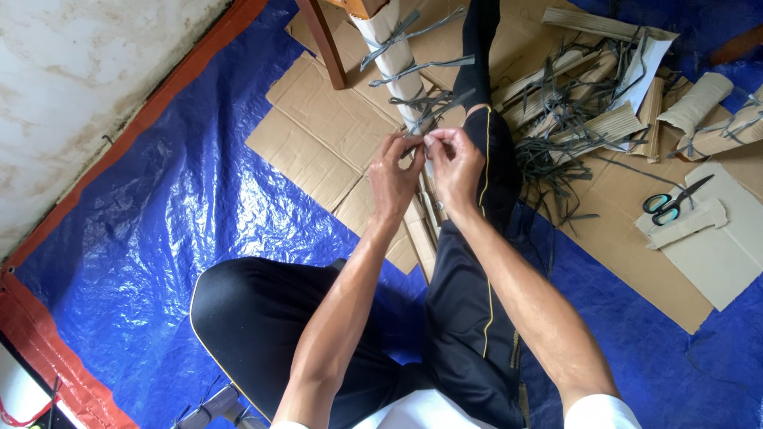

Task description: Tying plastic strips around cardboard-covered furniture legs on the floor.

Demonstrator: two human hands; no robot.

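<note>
A long white wrapped post (393, 59) leans from the top centre down toward my lap, bound with several dark grey straps (413, 67). My left hand (393, 179) and my right hand (455, 167) meet at its lower end. Both pinch the ends of one dark strap (421, 137) between thumb and fingers, right against the post. My legs in black trousers (477, 262) lie under my arms, one stretched out beside the post.
Flattened cardboard sheets (318, 135) lie on a blue tarp (159, 238) with a red edge. A heap of corrugated cardboard pieces and loose dark straps (572, 119) sits at the upper right. Scissors with teal handles (671, 202) rest on cardboard at right. A wooden leg (324, 40) stands behind.
</note>
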